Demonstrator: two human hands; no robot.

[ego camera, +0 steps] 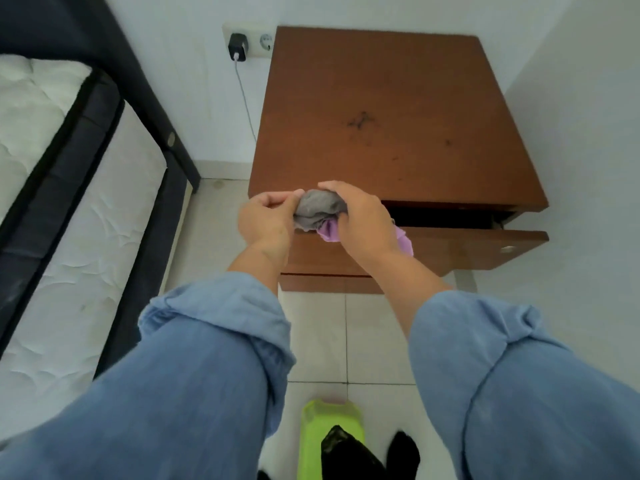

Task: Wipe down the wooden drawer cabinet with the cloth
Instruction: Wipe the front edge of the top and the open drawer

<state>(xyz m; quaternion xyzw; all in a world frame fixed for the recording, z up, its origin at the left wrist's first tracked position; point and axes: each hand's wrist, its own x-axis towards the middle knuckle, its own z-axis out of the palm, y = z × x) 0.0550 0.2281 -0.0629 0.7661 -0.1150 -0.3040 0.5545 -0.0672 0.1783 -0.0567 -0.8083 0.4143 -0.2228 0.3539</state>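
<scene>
Above the open top drawer [450,244], your left hand [266,220] and right hand [360,220] clench the bunched cloth [318,207] (grey and purple); next, press it onto the marked cabinet top [398,116].

The cabinet [391,112] is reddish-brown wood, smooth with a faint sheen, dark smudges near the middle of its top; the cloth [317,209] is soft, crumpled grey fabric with a lilac part; the sleeves [214,341] are matt blue woven cloth; the floor [374,334] is glossy pale tile; the bin [317,420] is shiny lime plastic.
</scene>
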